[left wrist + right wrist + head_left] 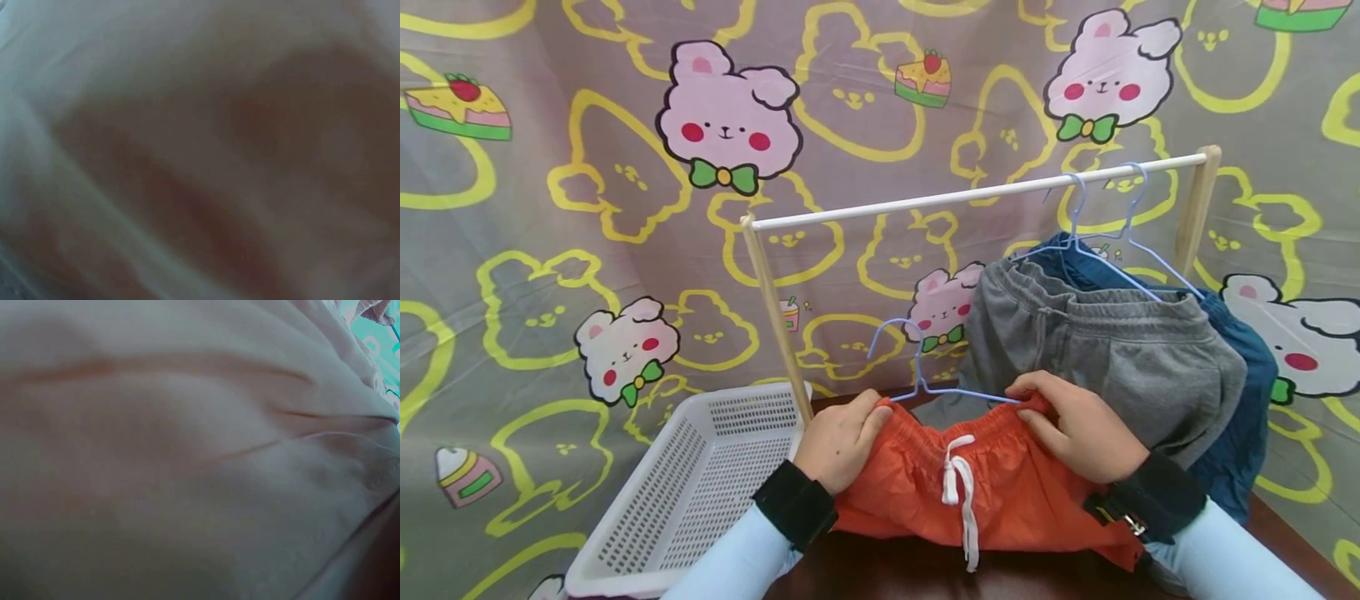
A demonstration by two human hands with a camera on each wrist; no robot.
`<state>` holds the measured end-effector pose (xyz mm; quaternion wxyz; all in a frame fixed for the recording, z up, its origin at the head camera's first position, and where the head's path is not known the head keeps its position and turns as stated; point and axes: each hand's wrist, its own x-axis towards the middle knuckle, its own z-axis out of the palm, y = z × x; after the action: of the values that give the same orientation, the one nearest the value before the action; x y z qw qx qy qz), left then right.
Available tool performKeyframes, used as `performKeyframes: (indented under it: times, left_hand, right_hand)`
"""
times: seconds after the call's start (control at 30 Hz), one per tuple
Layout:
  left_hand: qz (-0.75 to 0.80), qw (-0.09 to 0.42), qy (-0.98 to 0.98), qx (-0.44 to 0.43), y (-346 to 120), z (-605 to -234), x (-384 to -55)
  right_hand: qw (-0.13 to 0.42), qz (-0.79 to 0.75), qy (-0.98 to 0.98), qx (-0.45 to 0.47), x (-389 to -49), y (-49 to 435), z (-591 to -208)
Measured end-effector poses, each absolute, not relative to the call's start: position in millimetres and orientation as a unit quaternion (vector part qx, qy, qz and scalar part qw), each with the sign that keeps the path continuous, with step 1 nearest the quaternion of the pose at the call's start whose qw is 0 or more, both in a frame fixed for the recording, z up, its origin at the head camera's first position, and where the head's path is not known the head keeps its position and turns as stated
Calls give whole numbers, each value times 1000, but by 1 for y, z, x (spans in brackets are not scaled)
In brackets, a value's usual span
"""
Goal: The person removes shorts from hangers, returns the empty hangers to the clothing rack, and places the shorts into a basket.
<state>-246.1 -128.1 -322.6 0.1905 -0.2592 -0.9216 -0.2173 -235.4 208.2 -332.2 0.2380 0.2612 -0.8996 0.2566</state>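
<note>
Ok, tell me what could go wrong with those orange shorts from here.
The orange shorts could slip off the hanger if the left hand or right hand, both gripping the waistband, lets go. The hook is off the rail, so everything might drop. The grey shorts hang behind the right hand and might get bumped.

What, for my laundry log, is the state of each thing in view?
Orange shorts: waistband held by both hands
Front hanger: hook off rail
Rear hangers: on rail
White drawstring: hanging down
Gray shorts: hung up
Blue shorts: hung up behind gray
Basket: upright
Rack: standing
</note>
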Motion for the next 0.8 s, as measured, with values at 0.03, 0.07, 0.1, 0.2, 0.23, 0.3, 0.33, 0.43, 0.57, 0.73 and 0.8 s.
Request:
performKeyframes:
  times: [0.03, 0.07, 0.1, 0.2, 0.23, 0.3, 0.33, 0.43, 0.57, 0.73, 0.8]
  left_hand:
    - [-217, 193, -921, -261, -128, -323, -246]
    - [-218, 194, -920, -261, -129, -323, -246]
    - [-218, 196, -920, -261, -129, -323, -247]
    - [-224, 203, -917, -261, -131, -324, -247]
    - [-224, 208, -916, -261, -131, -324, -246]
    - [-227, 218, -912, -262, -132, -323, -247]
    - [-228, 224, -911, -263, -133, -323, -247]
    - [-226, 238, -907, -262, -134, -323, -247]
    - [-231, 240, -908, -255, -137, -322, -247]
    - [-227, 242, -910, -250, -140, -321, -248]
    - [-221, 248, -910, -250, -142, -320, -248]
  right_hand:
    - [240, 260, -898, 262, -236, 209, -332]
    - [242, 261, -897, 263, -236, 210, -333]
    - [244, 262, -895, 265, -236, 211, -333]
    - [255, 262, -891, 270, -236, 214, -333]
    - [259, 262, -889, 272, -236, 215, -333]
    - [270, 262, -885, 274, -236, 218, -332]
    - [274, 260, -884, 276, -236, 219, -332]
    - [282, 256, -881, 280, -236, 222, -332]
    - [285, 249, -880, 286, -236, 225, -331]
    - [266, 248, -887, 283, -239, 229, -332]
    - [252, 252, -893, 277, -240, 232, -332]
